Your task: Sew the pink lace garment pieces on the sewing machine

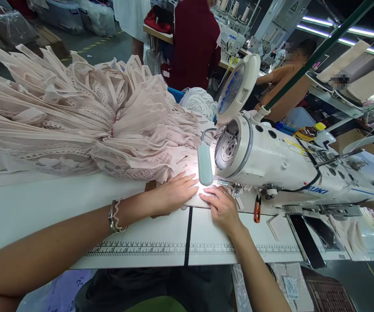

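Both hands lay flat and open, gripping nothing: the left hand [174,190] and right hand [221,208] pressed pale fabric [193,197], washed out by lamp glare, under the sewing machine [287,167]. Pink cloth pile [86,117] ran off-frame left.

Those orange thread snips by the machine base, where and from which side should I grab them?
Grip the orange thread snips by the orange handle, probably with the right hand, which lies just to their left. They lie flat on the table, long axis pointing away from you, so pinch across the handle from above.
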